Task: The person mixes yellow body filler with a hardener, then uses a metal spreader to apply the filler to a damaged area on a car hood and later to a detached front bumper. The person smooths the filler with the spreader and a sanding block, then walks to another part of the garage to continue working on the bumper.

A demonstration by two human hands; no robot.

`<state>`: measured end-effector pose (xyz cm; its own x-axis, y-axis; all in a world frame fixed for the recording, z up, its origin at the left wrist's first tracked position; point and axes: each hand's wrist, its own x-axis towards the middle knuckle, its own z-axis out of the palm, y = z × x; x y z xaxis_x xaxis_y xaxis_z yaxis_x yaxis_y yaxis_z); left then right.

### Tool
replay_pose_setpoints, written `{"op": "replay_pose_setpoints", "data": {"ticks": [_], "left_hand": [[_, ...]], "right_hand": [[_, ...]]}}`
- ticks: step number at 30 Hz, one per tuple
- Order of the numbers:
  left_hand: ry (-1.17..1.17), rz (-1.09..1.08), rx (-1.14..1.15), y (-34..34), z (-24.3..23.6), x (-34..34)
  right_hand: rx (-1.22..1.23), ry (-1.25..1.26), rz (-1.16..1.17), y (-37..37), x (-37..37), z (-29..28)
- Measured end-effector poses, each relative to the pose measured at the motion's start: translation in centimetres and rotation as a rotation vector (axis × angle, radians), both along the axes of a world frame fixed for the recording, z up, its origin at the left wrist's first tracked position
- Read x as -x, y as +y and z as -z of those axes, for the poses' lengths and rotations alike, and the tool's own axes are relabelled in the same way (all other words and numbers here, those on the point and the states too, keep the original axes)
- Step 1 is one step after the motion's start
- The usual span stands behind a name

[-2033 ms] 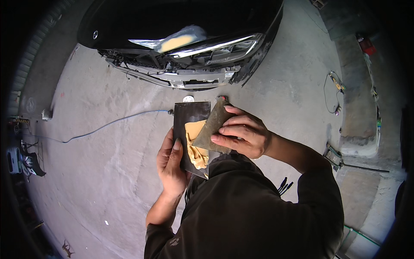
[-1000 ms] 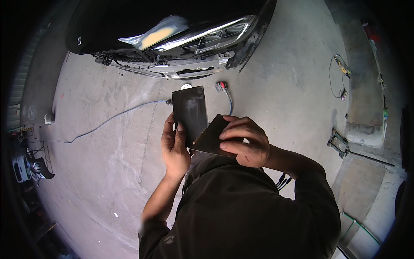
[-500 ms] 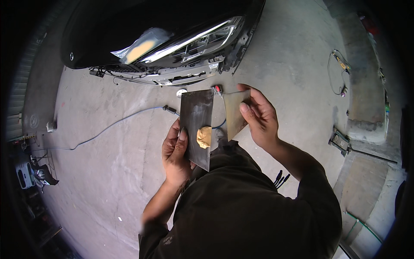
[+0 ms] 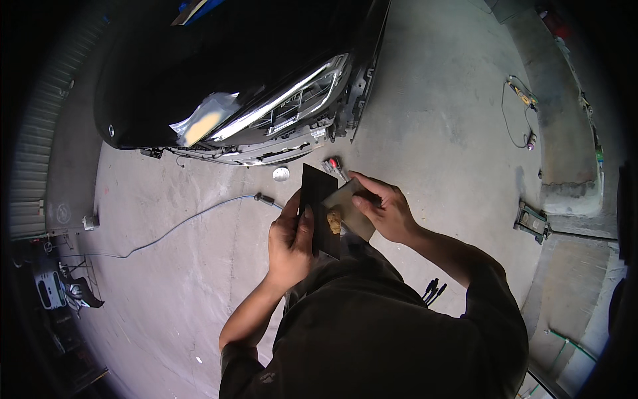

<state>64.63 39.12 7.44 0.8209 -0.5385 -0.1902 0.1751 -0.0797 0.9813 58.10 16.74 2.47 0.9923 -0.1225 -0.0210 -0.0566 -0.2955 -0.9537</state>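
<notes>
My left hand (image 4: pixel 291 249) is closed on a dark flat plate (image 4: pixel 318 186), thumb on its face and fingers behind. A lump of tan putty (image 4: pixel 334 223) sits by the plate's right edge. My right hand (image 4: pixel 391 213) pinches a thin, pale flat spreader (image 4: pixel 349 203) between thumb and fingers. The spreader's left edge meets or overlaps the plate beside the putty; exact contact is hard to tell. Both hands are in front of my body, over the floor.
Ahead stands a black car (image 4: pixel 166 73) with its front bumper off and its headlight (image 4: pixel 299 100) exposed. A beige patch (image 4: pixel 201 125) ringed in grey is near the headlight. On the floor are a blue hose (image 4: pixel 186 214), a white disc (image 4: pixel 281 174) and a red-and-grey tool (image 4: pixel 333 165).
The spreader has moved left and down against the plate and putty. The plate has turned more edge-on and shifted right. The car sits lower in view.
</notes>
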Motion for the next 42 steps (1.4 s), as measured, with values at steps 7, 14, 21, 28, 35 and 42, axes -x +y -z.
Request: {"op": "replay_pose_setpoints", "data": {"ticks": [7,14,21,28,35,42], "left_hand": [[-0.016,-0.052,-0.17,-1.9,1.7,-5.8],[-0.399,-0.253,0.112,-1.6,-0.6,-24.1],[-0.446,-0.22,-0.11,-4.3,-7.8,-57.7],[-0.569,-0.03,-0.308,-17.2,-8.0,-74.6],[-1.122,-0.105,-0.766,-20.9,-7.0,-77.7],[-0.843,0.303,-1.152,-11.4,-8.5,-80.9]], "right_hand": [[-0.305,0.118,0.02,0.9,1.7,0.5],[-0.624,0.2,0.251,-1.8,-1.6,-0.9],[-0.501,0.316,0.557,0.1,-7.4,-1.9],[-0.567,0.323,0.713,4.1,-14.9,-4.6],[-0.645,0.298,0.812,5.4,-18.2,-5.8],[-0.604,0.222,0.823,5.9,-20.9,-5.7]]}}
